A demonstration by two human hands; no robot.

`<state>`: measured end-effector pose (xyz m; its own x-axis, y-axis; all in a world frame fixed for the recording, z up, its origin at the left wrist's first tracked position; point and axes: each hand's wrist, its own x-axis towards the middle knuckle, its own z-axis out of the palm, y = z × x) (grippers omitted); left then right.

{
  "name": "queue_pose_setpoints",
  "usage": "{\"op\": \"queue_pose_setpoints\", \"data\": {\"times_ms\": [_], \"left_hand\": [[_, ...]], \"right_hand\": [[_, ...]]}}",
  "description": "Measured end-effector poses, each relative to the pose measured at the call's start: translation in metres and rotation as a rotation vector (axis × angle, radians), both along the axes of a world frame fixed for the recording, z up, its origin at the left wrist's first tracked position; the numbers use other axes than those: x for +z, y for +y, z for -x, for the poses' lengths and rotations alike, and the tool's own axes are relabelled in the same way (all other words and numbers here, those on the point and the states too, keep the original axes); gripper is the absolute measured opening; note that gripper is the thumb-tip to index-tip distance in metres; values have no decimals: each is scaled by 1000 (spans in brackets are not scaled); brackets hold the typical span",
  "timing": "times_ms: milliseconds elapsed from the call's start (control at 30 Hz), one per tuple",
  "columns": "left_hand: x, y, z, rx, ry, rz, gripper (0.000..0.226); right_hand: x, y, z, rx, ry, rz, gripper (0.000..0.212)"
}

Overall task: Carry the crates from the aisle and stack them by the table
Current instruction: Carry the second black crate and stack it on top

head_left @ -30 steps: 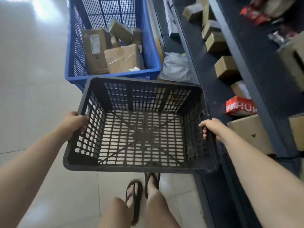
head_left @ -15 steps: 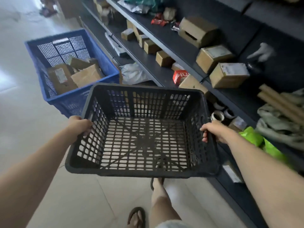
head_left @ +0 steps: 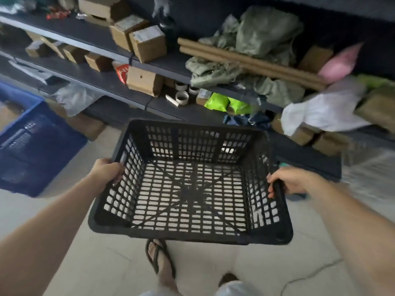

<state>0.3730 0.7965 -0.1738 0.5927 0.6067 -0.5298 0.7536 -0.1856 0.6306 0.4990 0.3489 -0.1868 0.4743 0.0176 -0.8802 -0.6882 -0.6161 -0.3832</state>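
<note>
An empty black plastic crate (head_left: pixel 213 237) with slotted walls and floor hangs in front of me above the tiled floor. My left hand (head_left: pixel 105 170) grips its left rim. My right hand (head_left: pixel 288 181) is closed around its right rim, fingers curled inside. A blue crate (head_left: pixel 36 146) stands on the floor at the left edge; its contents are out of view. No table is in view.
Dark shelving (head_left: pixel 102 49) runs across the top, close ahead, loaded with cardboard boxes (head_left: pixel 147 42), cardboard tubes (head_left: pixel 245 59), green sacks (head_left: pixel 263 30), tape rolls and bags. My sandalled feet (head_left: pixel 160 259) stand on pale floor below the crate.
My view has swung right along the shelves while I carry the black crate. The blue crate has slid to the left edge. Both hands keep the same grip.
</note>
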Motion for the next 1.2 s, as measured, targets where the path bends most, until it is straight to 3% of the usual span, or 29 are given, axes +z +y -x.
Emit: {"op": "queue_pose_setpoints", "data": {"times_ms": [300, 633, 933, 1033, 1100, 1200], "left_hand": [[-11, -290, -45, -448, 22, 76, 25], [-17, -552, -103, -898, 52, 217, 19], [-1, -744, -185, -1147, 61, 348, 21], [20, -800, -227, -1170, -4, 293, 15], [41, -835, -252, -1170, -69, 280, 11], [75, -886, -289, -1145, -179, 281, 21]], "right_hand": [[12, -310, 136, -453, 5, 86, 15], [30, -503, 238, -1058, -333, 348, 23], [70, -626, 224, -1406, -473, 556, 21], [98, -656, 200, -1455, -518, 591, 25], [116, -678, 182, -1487, -584, 600, 17], [134, -723, 152, -1471, -646, 617, 19]]}}
